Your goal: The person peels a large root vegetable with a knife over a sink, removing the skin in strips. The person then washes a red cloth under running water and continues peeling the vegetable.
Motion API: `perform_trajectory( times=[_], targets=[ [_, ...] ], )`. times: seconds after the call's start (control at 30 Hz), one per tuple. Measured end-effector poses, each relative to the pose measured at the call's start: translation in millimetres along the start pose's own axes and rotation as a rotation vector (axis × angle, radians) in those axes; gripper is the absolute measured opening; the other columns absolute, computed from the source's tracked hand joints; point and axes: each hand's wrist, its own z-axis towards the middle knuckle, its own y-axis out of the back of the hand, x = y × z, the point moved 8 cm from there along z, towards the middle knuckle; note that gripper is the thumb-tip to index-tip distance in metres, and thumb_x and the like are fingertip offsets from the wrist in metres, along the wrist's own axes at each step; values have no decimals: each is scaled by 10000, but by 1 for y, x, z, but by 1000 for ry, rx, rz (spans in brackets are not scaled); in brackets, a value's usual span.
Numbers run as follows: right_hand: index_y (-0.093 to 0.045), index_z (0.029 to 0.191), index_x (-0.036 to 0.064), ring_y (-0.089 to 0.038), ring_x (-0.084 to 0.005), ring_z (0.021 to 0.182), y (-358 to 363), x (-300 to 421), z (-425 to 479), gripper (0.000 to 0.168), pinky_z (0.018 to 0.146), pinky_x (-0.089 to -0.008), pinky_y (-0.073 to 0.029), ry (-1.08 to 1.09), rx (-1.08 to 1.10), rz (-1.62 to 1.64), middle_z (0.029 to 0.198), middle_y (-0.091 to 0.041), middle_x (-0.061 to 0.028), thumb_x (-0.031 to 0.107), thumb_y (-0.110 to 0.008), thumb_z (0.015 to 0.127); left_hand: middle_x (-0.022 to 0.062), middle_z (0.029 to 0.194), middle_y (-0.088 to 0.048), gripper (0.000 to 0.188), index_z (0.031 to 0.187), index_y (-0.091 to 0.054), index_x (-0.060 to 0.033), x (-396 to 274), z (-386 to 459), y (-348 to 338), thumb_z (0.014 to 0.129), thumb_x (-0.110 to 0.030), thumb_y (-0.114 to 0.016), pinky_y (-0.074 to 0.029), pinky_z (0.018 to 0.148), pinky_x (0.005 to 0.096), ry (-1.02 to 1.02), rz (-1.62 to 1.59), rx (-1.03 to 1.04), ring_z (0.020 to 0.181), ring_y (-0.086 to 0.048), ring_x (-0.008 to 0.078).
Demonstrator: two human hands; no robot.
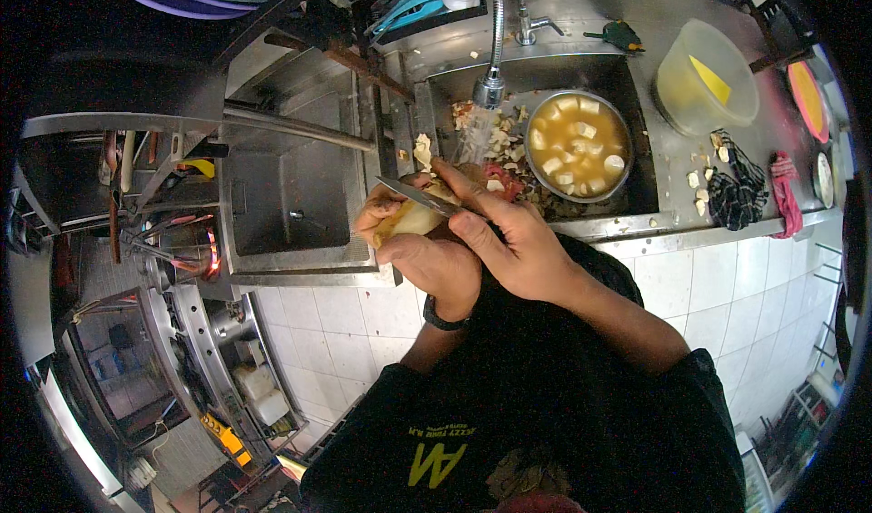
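Observation:
In my left hand (436, 264) is a partly peeled root vegetable (412, 220), pale where the skin is off and brown elsewhere. My right hand (514, 244) grips a knife; its blade (412, 192) lies across the top of the vegetable, tip pointing left. Both hands are over the front edge of the sink basin. Water runs from the flexible faucet (489, 90) onto peelings (507, 135) in the basin. To their right, a round metal bowl (623, 179) holds cloudy yellowish water with pale cut chunks (584, 130). The knife handle is mostly hidden by my fingers.
A second sink basin (293, 172) lies to the left, with a metal bar (300, 124) across it. On the right counter are a translucent plastic tub (681, 97), a dark checked cloth (739, 186), a red cloth (785, 192) and scraps (700, 206). A burner flame (213, 250) glows far left.

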Motion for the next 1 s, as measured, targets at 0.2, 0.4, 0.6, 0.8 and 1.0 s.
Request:
perform_trajectory(
  times=[0.2,0.4,0.6,0.8,1.0],
  targets=[
    [-556,1384,127,-669,-363,1064,8,3,-1,419,897,-399,-531,136,-186,-99,1140,-682,-209,278,-570,994,99,1052,-521,771,1118,-438,-72,-18,-7,-10,957,-725,-60,-486,917,347,-53,-40,45,988,-553,217],
    [-666,1245,74,-723,-210,905,8,-18,-1,337,783,-317,-544,45,-233,102,962,-741,-155,283,-607,988,120,1055,-415,260,1076,-357,-63,-19,-14,-18,1021,-314,-393,-397,934,369,-76,-362,124,957,-435,196],
    [-672,1221,39,-679,-110,881,13,-22,-3,338,750,-287,-530,-20,-269,184,966,-748,-130,286,-602,1001,116,1038,-419,491,1061,-362,-63,-15,-14,-26,1026,-552,-363,-413,917,370,-77,-504,164,941,-440,187],
    [-686,1228,113,-710,-163,786,17,-21,-5,341,730,-321,-540,-41,-285,-86,902,-738,-140,342,-604,989,77,1031,-478,650,1091,-412,-94,-11,-15,-22,951,-716,-288,-458,925,361,-15,-319,135,989,-500,197],
    [-627,1316,98,-688,-194,985,52,-39,-6,376,892,-330,-511,-99,-202,-40,1133,-712,-149,318,-537,1025,60,1044,-500,600,1049,-444,-166,-38,9,1,869,-739,-443,-502,928,403,-123,-730,166,984,-539,222]
  ],
)
